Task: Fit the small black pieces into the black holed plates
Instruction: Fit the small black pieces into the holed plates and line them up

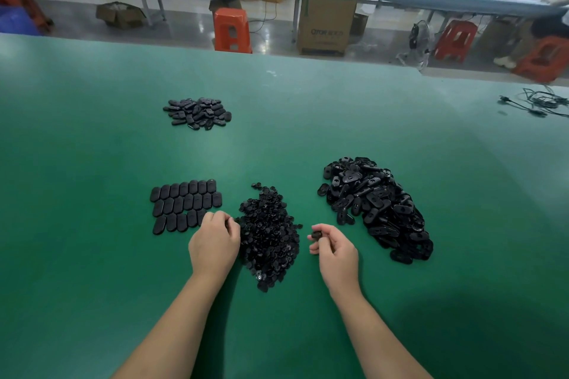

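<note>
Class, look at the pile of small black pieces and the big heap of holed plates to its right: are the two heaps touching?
Apart. The head view shows a strip of bare green table between the pile of small black pieces and the heap of holed plates.

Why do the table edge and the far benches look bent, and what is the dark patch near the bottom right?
Head view: the wide-angle lens bows the green table at its far edge; the background benches are soft and blurred; the dark patch looks like a shadow, its source unseen; the black piles show little detail; the right hand stays sharp.

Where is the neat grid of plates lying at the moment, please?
The grid lies on the green table, just beyond the left hand and left of the small-pieces pile.
</note>
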A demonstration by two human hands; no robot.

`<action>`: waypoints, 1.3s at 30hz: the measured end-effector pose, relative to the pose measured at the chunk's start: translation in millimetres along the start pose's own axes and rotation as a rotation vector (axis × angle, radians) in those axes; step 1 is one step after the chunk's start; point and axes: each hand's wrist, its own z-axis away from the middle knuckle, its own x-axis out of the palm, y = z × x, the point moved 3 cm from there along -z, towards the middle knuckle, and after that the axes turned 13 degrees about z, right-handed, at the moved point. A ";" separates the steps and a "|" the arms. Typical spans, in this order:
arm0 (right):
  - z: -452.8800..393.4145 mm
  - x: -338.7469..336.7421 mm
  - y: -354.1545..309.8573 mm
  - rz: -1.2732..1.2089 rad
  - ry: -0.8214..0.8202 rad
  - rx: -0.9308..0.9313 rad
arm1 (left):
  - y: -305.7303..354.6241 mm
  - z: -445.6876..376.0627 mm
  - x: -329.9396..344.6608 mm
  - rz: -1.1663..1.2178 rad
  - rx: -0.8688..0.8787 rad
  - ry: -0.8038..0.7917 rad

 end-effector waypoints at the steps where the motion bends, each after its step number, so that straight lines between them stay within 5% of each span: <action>1: 0.2 -0.1 -0.3 -0.015 0.005 0.006 | 0.2 0.2 0.0 0.008 -0.004 -0.001; 16: -3.4 1.1 3.4 -0.036 0.033 -0.016 | 41.1 13.9 10.4 0.403 0.107 -0.115; 28: -6.0 4.0 8.3 -0.139 0.050 0.012 | 77.5 31.4 43.0 1.151 -0.414 -0.444; 39: -5.2 4.7 5.2 -0.169 0.009 0.017 | 80.1 31.2 47.3 1.144 -0.479 -0.393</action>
